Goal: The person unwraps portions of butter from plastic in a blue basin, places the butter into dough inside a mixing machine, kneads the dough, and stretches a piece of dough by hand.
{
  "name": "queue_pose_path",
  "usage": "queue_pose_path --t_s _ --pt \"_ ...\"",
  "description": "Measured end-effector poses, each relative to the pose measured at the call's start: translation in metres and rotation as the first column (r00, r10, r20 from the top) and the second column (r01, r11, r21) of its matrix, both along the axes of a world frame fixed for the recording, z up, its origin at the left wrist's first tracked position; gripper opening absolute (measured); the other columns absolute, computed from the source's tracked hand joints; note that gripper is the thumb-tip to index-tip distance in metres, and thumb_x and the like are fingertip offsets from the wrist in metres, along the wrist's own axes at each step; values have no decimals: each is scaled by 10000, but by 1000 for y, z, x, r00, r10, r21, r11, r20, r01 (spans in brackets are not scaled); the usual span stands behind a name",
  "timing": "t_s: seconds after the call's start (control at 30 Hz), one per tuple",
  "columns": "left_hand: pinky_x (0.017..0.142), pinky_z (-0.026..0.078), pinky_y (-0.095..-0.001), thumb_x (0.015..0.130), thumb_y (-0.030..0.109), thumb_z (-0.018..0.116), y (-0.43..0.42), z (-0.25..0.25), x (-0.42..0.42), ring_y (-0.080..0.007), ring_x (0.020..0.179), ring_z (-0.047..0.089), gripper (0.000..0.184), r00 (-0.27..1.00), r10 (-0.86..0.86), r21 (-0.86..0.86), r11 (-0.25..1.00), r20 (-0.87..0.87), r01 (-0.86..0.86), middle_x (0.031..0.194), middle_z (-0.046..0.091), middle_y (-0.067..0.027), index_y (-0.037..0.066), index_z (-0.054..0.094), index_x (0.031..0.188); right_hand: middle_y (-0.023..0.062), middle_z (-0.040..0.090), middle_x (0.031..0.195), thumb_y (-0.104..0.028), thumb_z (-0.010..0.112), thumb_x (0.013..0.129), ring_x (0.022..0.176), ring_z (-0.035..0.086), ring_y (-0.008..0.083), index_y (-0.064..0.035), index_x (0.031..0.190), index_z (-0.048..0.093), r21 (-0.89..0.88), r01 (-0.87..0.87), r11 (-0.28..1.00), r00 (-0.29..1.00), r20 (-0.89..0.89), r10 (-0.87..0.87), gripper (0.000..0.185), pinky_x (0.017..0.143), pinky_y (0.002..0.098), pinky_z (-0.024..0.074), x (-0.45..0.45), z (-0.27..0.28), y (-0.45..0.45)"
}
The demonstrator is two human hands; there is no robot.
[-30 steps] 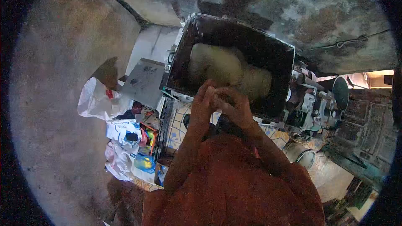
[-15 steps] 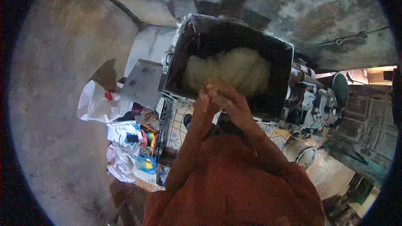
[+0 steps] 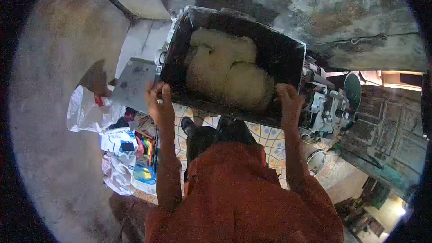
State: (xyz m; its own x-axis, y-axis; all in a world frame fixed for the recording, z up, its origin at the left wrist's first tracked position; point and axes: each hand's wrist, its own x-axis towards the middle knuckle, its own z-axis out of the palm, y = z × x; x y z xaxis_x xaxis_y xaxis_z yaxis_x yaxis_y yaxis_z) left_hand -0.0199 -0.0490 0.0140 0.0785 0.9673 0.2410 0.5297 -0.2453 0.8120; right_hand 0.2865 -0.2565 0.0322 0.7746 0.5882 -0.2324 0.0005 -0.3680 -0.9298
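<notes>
A pale, lumpy mass of what looks like dough (image 3: pixel 229 74) lies in folds inside a dark, box-shaped metal trough (image 3: pixel 236 113). At the trough's front left corner is my left hand (image 3: pixel 158 101), its fingers loosely bent and the thumb apart from them. My right hand (image 3: pixel 290 101) is over the front right part of the trough, beside the dough, with curled fingers and nothing visible in them. Whether either hand touches the metal, I cannot tell.
A motor and pulley assembly (image 3: pixel 330 108) adjoins the trough's right side. A flat grey panel (image 3: pixel 135 83) sits to the left. White plastic bags (image 3: pixel 118 140) and packets lie below it. A round container (image 3: pixel 316 161) stands on the floor at right, near a worn wooden door (image 3: pixel 382 117).
My hands were together over the front of the dough; they have separated, left towards the left corner, right towards the right side. The dough is now seen more fully.
</notes>
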Motion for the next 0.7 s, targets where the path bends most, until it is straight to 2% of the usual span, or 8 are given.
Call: queue_pose_path --t_s 0.1,0.13,0.23,0.33,0.43,0.57,0.6,0.7 --pt "877 461 -410 865 259 664 33 -18 4 -347 1036 588 410 964 124 275 960 -235 -56 1171 575 -219 -40 568 1130 31 614 935 -195 622 888 754 537 95 -48 1047 634 -26 -26 999 904 426 35 217 655 257 465 20 6 0" --pt "866 460 -430 852 296 673 37 -24 6 -369 986 604 497 972 123 210 975 -201 -80 1128 592 -223 -36 534 1194 28 634 909 -208 620 894 701 524 106 -29 1060 635 -133 40 990 844 535 38 245 663 257 453 26 4 1" --pt "846 469 -423 820 316 707 37 -19 19 -363 968 612 525 961 211 -123 964 -177 -234 1103 598 -229 -36 548 1175 35 638 922 -214 618 898 724 527 122 -25 1083 626 -142 42 989 926 377 14 265 690 264 450 28 18 21" --pt "795 486 -398 798 347 721 39 -37 13 -318 890 644 490 974 199 -124 969 -110 -212 978 650 -174 -1 599 1119 102 665 999 -260 643 860 944 618 245 -66 1034 674 -122 34 992 916 400 18 263 862 336 466 27 39 53" --pt "769 491 -386 789 333 731 43 -53 6 -291 842 652 440 972 218 -175 957 -85 -230 925 666 -144 20 628 1080 92 674 1010 -262 645 856 935 627 237 -70 1023 681 -191 29 981 870 488 70 257 862 345 471 36 34 72" --pt "754 492 -377 781 309 744 44 -27 14 -278 816 649 392 959 181 -229 946 -219 -231 926 670 -133 28 651 1039 120 637 1026 -156 615 880 948 598 256 -25 1004 669 -171 -91 981 605 773 191 188 869 342 455 37 25 102" --pt "756 492 -374 783 298 743 44 -33 13 -279 817 649 380 965 192 -198 954 -180 -226 928 670 -133 28 654 1034 129 614 1118 -170 595 895 1081 553 285 -45 1070 660 -213 -176 961 579 767 276 225 944 355 424 40 16 105" --pt "761 491 -370 785 267 742 43 -47 10 -280 825 647 348 971 215 -137 964 -108 -229 938 671 -136 26 660 1023 174 527 1265 -232 563 914 1229 446 313 -74 1166 624 -443 -197 875 225 848 480 303 1019 458 363 33 -28 116"
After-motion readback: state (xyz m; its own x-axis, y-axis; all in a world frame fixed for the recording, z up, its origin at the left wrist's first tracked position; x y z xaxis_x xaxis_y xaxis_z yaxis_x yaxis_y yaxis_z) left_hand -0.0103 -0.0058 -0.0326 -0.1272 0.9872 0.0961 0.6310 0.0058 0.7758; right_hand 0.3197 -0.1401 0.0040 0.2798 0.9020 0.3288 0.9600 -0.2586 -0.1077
